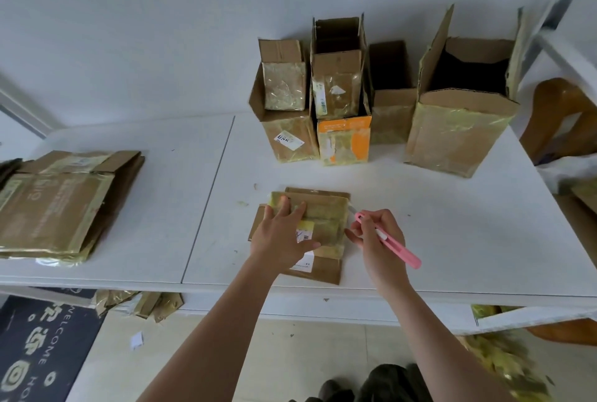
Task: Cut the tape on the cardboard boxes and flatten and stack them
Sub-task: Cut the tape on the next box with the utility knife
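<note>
A small flattened cardboard box (326, 224) wrapped in yellowish tape lies near the front edge of the white table (452, 240). My left hand (284, 233) presses flat on its left part with straight fingers. Just to the box's right, my right hand (378, 237) grips a pink utility knife (392, 241), its tip pointing toward the box's right edge. A stack of flattened boxes (61, 204) lies at the table's left end. Several upright open boxes (339, 94) stand at the back, the largest (458, 117) on the right.
A wooden chair (559, 117) stands beyond the table's right end. Tape scraps and cardboard bits (139, 303) lie under the table on the floor, beside a dark doormat (42, 350). More yellow tape waste (504, 359) sits low at the right.
</note>
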Motion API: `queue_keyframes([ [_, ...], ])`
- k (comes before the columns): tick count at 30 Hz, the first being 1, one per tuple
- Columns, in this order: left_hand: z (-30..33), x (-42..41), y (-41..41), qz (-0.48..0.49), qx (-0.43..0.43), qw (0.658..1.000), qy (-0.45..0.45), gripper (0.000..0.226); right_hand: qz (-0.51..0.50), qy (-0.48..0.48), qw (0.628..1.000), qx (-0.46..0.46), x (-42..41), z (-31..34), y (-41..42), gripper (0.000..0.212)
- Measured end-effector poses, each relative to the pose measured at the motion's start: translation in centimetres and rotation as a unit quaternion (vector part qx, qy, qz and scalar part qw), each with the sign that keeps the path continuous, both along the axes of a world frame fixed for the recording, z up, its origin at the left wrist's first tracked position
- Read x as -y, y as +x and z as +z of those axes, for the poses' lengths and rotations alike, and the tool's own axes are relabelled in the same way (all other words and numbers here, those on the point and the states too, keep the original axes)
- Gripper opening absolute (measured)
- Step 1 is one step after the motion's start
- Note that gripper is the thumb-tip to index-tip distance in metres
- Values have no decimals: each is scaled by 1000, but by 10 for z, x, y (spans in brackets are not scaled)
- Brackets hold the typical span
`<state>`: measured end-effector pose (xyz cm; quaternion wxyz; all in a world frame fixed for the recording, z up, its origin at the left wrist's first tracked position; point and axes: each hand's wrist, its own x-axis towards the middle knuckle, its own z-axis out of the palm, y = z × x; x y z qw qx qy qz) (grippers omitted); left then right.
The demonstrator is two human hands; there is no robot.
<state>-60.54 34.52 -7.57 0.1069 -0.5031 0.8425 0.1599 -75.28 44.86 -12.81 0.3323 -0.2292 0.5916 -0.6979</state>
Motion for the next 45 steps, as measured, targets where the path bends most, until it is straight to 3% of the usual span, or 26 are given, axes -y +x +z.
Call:
queue_keyframes([
  [7,-1,-2,-1,0,8,1000,-16,85,33,52,979,-194,4,8,-8,17],
  [20,5,-7,-4,-2,29,999,-28,82,80,25,971,-223,-29,16,16,20],
  [26,-2,-4,10,-7,-66,998,21,80,157,47,965,-206,-42,23,-4,20],
  [30,-9,-5,20,-7,-152,986,71,80,69,28,980,-184,-15,29,-26,13],
  [32,-10,-8,23,-4,-193,978,78,75,74,40,976,-202,8,33,-24,12],
  [35,-9,-11,26,14,-164,986,5,70,97,52,966,-232,22,28,-9,10],
  [38,-1,-9,34,99,-151,979,-92,66,80,41,961,-262,4,11,11,9],
  [42,7,-9,34,185,-139,973,-23,40,91,27,972,-215,-15,-1,28,7],
  [45,3,-23,16,159,-20,985,-60,87,30,20,980,-195,-1,3,17,7],
])
